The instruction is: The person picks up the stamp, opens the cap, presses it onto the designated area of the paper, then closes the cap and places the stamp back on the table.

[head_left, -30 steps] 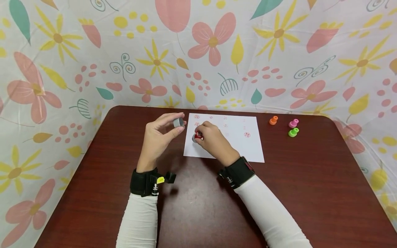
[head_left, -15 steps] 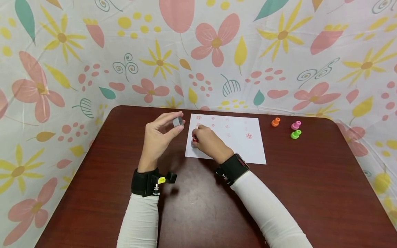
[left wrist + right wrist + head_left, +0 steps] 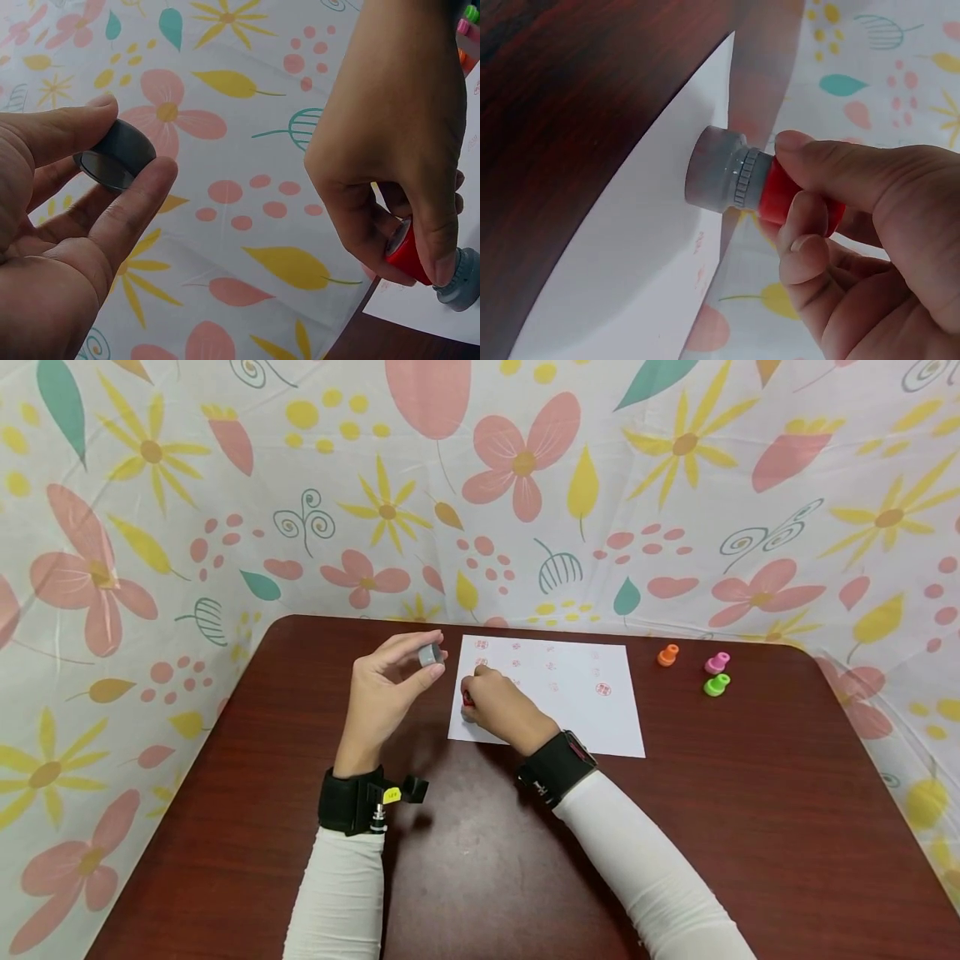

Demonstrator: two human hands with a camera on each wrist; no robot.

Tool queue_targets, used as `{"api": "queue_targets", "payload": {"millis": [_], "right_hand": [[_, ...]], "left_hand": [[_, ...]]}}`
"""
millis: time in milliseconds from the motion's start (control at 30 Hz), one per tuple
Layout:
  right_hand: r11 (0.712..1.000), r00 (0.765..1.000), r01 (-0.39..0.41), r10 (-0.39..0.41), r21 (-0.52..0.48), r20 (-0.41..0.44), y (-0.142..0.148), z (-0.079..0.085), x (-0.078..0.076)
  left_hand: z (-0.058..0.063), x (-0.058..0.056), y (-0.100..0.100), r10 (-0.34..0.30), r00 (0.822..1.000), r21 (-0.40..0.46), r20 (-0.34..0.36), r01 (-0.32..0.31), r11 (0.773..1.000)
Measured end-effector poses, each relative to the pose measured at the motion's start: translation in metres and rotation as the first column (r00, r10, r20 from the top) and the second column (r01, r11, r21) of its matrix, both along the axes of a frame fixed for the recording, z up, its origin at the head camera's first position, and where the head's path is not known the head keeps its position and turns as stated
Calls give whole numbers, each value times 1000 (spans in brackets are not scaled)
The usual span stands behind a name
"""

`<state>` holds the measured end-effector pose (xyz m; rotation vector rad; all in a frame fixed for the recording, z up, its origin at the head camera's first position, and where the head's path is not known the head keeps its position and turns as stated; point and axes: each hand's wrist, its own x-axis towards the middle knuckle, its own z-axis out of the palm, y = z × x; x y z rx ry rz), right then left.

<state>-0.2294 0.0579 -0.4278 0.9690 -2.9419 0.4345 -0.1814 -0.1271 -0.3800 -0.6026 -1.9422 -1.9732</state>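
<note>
My left hand (image 3: 386, 685) pinches a small grey stamp cap (image 3: 124, 155) between thumb and fingers, held up left of the paper, its hollow side showing in the left wrist view. With thumb and fingers my right hand (image 3: 510, 703) grips the red handle of a self-inking stamp (image 3: 731, 174). The stamp's grey base meets the white sheet of paper (image 3: 577, 718) near its left edge. Rows of small red stamp prints mark the sheet, some fainter than others; a bolder round print (image 3: 603, 690) is at the right. From the head view the fingers hide most of the stamp.
Three small stamps stand right of the paper on the dark wooden table (image 3: 465, 860): an orange one (image 3: 667, 655), a pink one (image 3: 717, 663) and a green one (image 3: 717, 685). A flower-patterned cloth (image 3: 480, 485) hangs behind the table.
My right hand has tilted the stamp over and brought it slightly left and down onto the paper; its underside no longer shows. The left hand with the cap stays almost still.
</note>
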Motion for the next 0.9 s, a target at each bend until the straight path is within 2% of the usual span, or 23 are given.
{"api": "queue_targets", "payload": {"millis": [200, 400, 900], "right_hand": [[1000, 1000, 7, -7, 23, 12, -3, 0, 2], [1000, 999, 22, -22, 5, 26, -4, -1, 4], [998, 996, 70, -70, -3, -50, -5, -16, 13]], "left_hand": [[-1, 0, -1, 2, 1000, 0, -7, -2, 1000], [-2, 0, -1, 2, 1000, -3, -18, -2, 1000], [-3, 0, 4, 6, 1000, -39, -19, -7, 999]]}}
